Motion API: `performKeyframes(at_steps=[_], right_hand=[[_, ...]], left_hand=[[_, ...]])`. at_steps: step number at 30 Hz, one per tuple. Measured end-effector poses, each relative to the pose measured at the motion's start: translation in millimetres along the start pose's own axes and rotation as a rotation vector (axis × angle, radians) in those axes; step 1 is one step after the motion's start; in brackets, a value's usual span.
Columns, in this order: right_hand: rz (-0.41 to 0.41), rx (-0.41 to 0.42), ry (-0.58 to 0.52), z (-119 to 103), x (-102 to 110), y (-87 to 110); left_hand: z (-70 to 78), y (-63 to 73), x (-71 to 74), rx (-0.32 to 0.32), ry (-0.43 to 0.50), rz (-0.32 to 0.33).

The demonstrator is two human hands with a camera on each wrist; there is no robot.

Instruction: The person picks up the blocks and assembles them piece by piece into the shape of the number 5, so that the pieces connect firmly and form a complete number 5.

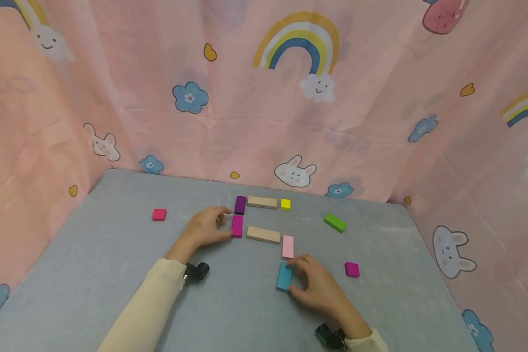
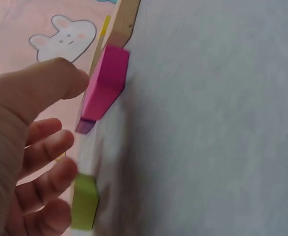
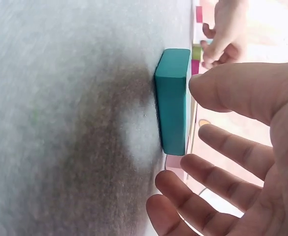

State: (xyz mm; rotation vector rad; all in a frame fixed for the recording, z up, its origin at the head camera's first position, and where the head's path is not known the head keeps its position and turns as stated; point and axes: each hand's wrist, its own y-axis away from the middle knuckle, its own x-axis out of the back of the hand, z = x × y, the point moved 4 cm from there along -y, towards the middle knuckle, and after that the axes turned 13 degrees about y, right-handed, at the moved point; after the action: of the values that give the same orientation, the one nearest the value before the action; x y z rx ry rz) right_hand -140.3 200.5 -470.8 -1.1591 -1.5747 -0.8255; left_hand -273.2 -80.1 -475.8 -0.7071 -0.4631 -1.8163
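My left hand [image 1: 206, 227] is beside a magenta block [image 1: 237, 226], with the thumb tip right at its near left side. In the left wrist view the fingers [image 2: 55, 147] are spread loosely, apart from the block. A purple block [image 1: 240, 205] stands just beyond it. A green block [image 2: 84, 201] shows below it in that view, hidden in the head view. Beside a teal block [image 1: 284, 277] is my right hand [image 1: 317, 286]; thumb and index lie close to its right side. The right wrist view shows those fingers [image 3: 232, 147] loosely spread. A light pink block [image 1: 288, 247] stands beyond the teal one.
Two wooden planks [image 1: 263, 235] lie in the middle, one behind the other, with a yellow block [image 1: 285, 205] by the farther one. A red block [image 1: 159, 215] is at left. Green [image 1: 335, 222] and magenta [image 1: 352, 269] blocks are at right. A pink curtain [image 1: 237, 142] surrounds the grey table.
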Motion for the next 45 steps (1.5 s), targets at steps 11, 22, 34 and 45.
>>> performKeyframes(at_steps=[11, 22, 34, 45], right_hand=[[-0.010, 0.013, 0.004, 0.0, 0.5, -1.2], [-0.028, 0.004, 0.028, 0.2, -0.8, -1.8], [-0.045, -0.004, 0.034, -0.8, -2.8, -3.3], [-0.053, -0.023, 0.026, 0.1, -2.7, -2.3]], left_hand=[[-12.3, 6.6, 19.0, 0.037, -0.080, 0.094], [-26.2, 11.1, 24.6, 0.095, -0.051, 0.123], [-31.0, 15.2, 24.7, 0.118, -0.034, 0.142], [-19.4, 37.8, 18.6, 0.031, 0.005, 0.123]])
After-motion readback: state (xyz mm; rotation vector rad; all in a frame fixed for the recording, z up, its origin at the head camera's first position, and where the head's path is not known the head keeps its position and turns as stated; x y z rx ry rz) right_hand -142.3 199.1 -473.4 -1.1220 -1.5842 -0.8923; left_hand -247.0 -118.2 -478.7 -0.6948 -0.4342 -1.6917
